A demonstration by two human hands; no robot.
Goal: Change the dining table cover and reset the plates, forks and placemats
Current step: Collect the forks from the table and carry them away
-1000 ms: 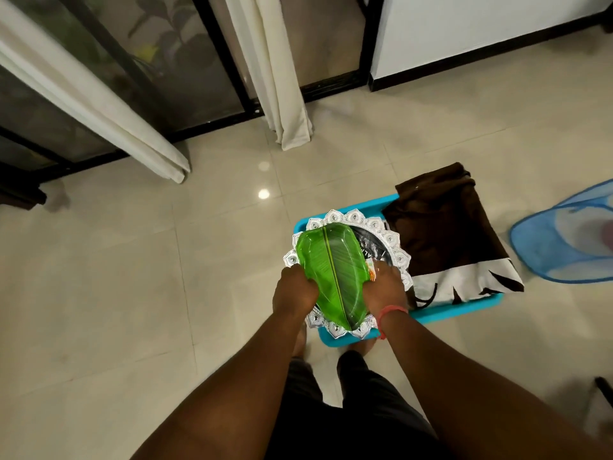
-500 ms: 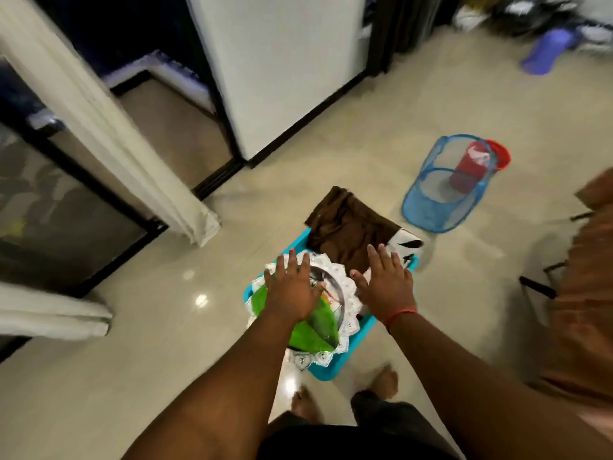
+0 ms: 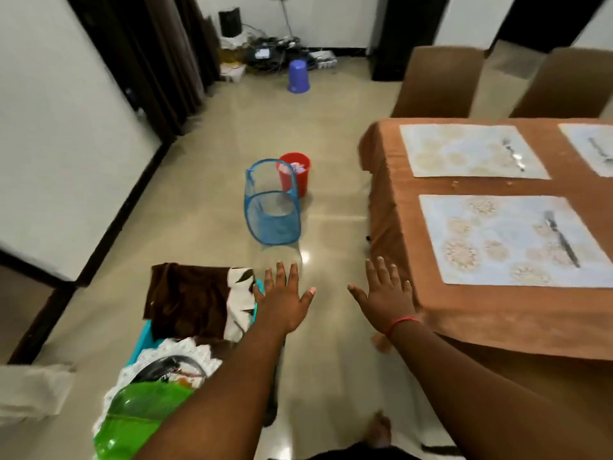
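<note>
since half a second ago both hands have lifted off the green leaf-shaped plates (image 3: 139,416) in the turquoise plastic basket (image 3: 141,343), and the view has swung toward the dining worktop (image 3: 497,313).

that worktop, draped in a rust-brown fabric cover (image 3: 391,207), is the landmark. on it lie pale rectangular placemats with round floral prints (image 3: 504,240), each carrying a metal fork (image 3: 560,239); a few crumbs sit between the two nearer mats. beyond its far edge stand brown-covered chairs (image 3: 438,84). out on the floor off its near corner stand a blue mesh hamper (image 3: 272,207) and a red bucket (image 3: 295,172). the basket sits on the floor further off that corner, close to the person's feet, with a folded dark brown cloth with a white printed border (image 3: 192,297) draped over it, likely the fresh cover.

the left hand (image 3: 282,300) hovers over the basket's edge, fingers spread and straight, holding nothing. the right hand (image 3: 386,293) reaches at the worktop's near corner, fingers likewise apart and empty.

the step looks to be clearing the worktop. it would go best by gathering forks first, stacking the mats flat so crumbs stay on the old cover, then peeling the cover from the corners inward.
</note>
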